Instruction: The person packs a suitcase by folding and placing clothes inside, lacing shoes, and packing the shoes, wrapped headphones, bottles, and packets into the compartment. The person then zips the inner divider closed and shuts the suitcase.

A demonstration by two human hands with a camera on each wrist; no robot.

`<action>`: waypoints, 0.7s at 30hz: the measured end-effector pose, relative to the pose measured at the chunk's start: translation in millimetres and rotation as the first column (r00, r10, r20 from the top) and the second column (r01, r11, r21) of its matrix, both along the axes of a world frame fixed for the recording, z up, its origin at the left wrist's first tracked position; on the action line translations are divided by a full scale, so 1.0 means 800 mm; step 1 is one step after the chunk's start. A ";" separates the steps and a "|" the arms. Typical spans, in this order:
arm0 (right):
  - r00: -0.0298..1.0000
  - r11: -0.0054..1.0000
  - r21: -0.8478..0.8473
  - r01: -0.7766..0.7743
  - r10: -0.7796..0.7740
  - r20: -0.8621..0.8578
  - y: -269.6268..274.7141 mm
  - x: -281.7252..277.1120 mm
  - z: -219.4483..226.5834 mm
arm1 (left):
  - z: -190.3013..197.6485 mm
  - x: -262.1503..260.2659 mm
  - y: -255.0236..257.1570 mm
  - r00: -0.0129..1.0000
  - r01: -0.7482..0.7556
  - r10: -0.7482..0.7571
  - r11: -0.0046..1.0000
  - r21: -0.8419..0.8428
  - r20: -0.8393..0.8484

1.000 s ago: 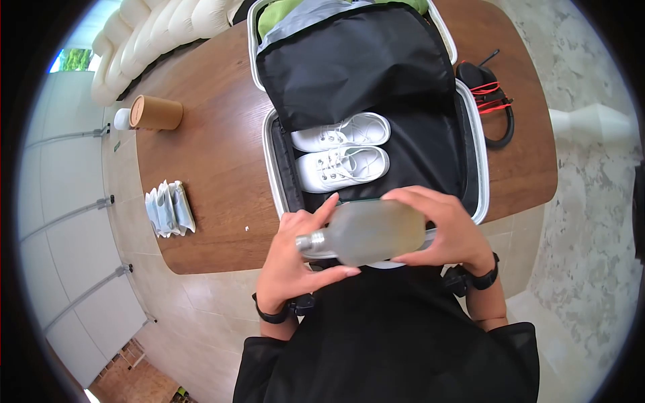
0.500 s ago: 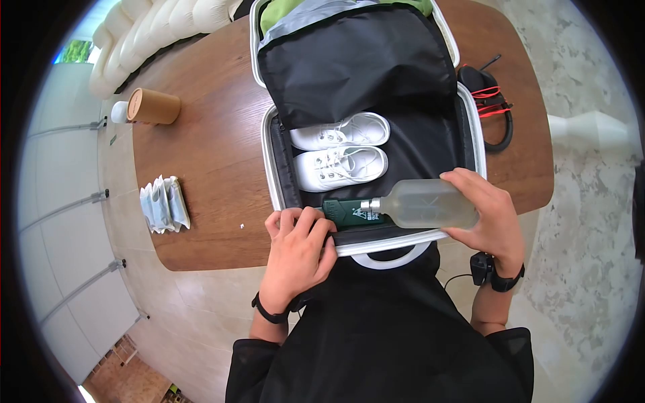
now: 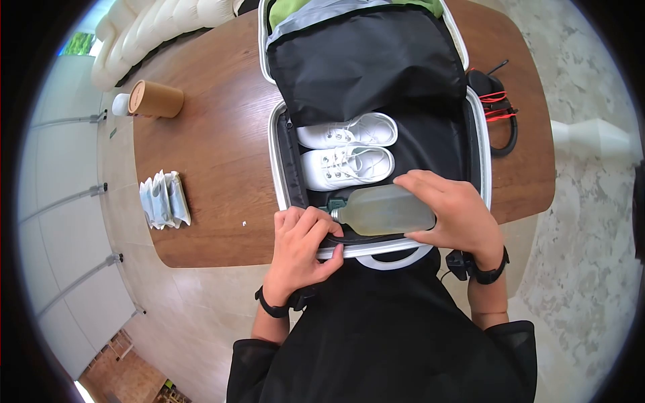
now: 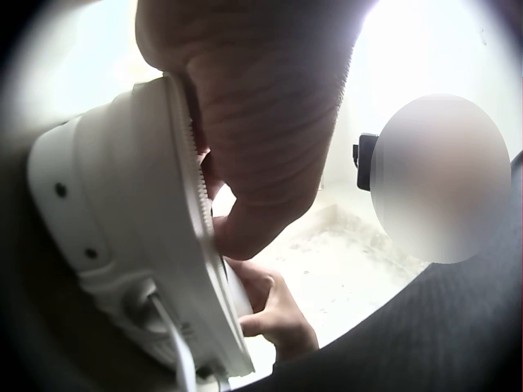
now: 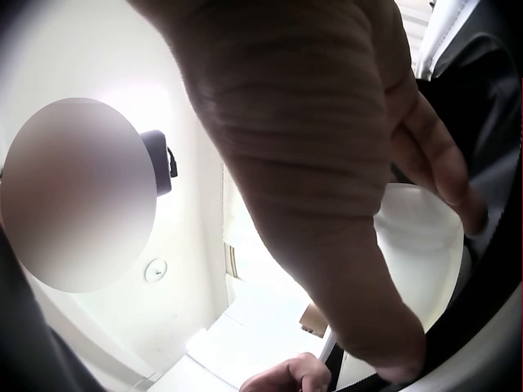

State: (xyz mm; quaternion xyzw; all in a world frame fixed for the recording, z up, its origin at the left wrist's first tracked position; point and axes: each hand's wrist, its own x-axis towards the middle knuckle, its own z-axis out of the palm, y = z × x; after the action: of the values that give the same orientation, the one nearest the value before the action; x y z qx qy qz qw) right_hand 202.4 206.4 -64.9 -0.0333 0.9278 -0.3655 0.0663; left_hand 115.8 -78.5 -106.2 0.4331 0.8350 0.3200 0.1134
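Observation:
A frosted, pale-yellow bottle [image 3: 386, 210] with a silver neck lies sideways low in the near part of the open suitcase [image 3: 276, 151]. My right hand [image 3: 460, 211] grips its base end between thumb and fingers; the right wrist view shows the bottle [image 5: 417, 245] under that hand. At the near left corner, my left hand [image 3: 300, 245] holds the suitcase rim, fingers over the edge. A dark green pack [image 3: 336, 203] shows at the bottle's neck, mostly covered by it. Two white sneakers [image 3: 346, 166] lie side by side just beyond the bottle.
A black flap [image 3: 366, 60] hangs from the raised lid, with green and grey cloth [image 3: 322, 23] behind it. On the wooden table [image 3: 215, 148] are wrapped packs [image 3: 164, 200], a brown canister [image 3: 158, 99] and a black item with red cord [image 3: 494, 97].
The bottle went from both hands to the right hand alone, moved right, then came left and down over the green pack. My left hand moved from the bottle's neck to the suitcase rim.

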 end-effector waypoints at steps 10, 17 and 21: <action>1.000 0.995 -0.101 0.022 -0.020 0.021 -0.020 -0.008 -0.021 | -0.006 0.002 -0.001 0.999 -0.027 0.028 0.999 0.044 -0.018; 0.990 0.976 -0.216 -0.015 0.045 0.132 -0.033 -0.004 -0.027 | -0.008 0.003 0.001 0.998 -0.041 0.044 0.998 0.055 -0.044; 0.986 0.992 -0.115 -0.047 0.064 0.155 -0.045 0.006 -0.035 | -0.012 0.005 0.001 0.995 -0.068 0.073 0.995 0.077 -0.063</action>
State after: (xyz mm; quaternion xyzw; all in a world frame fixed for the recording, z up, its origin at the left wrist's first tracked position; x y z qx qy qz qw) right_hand 207.4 170.3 -92.8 -0.0335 0.8966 -0.4159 0.1483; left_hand 119.9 -77.7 -115.5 0.4177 0.8405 0.3401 0.0582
